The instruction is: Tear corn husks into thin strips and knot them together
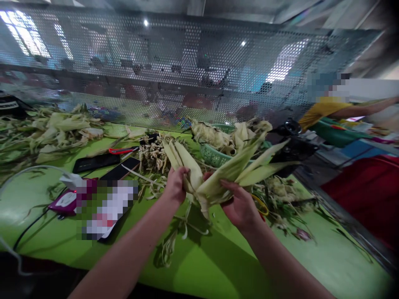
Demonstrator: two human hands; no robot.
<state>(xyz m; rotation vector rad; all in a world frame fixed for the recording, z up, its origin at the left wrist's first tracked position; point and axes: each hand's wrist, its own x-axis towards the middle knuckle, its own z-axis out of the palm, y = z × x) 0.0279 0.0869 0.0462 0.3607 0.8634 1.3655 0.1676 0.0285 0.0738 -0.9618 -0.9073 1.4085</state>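
Corn husks point(222, 182), pale green, are held above the table between two hands, fanned into a V whose stems meet at the bottom. The left hand point(177, 185) pinches the left-hand leaves near their base, thumb on top; the right hand point(240, 203) grips the longer leaves that spread to the right, its thumb pressed on their near face. Under the joined stems, thin curled strips point(170, 247) lie on the green table point(224, 270). Just beyond the hands sits a green plastic basket point(215, 155) heaped with drier husks. Left of it is a pile of knotted husk pieces point(156, 155), with a red-handled tool point(123, 150) and two dark phones point(96, 163) near it. Nearer the left edge lies a purple power strip point(62, 202). A larger husk heap point(56, 133) covers the far left. Behind stands a perforated metal screen point(187, 62); at right, another person's yellow sleeve point(327, 109) shows.
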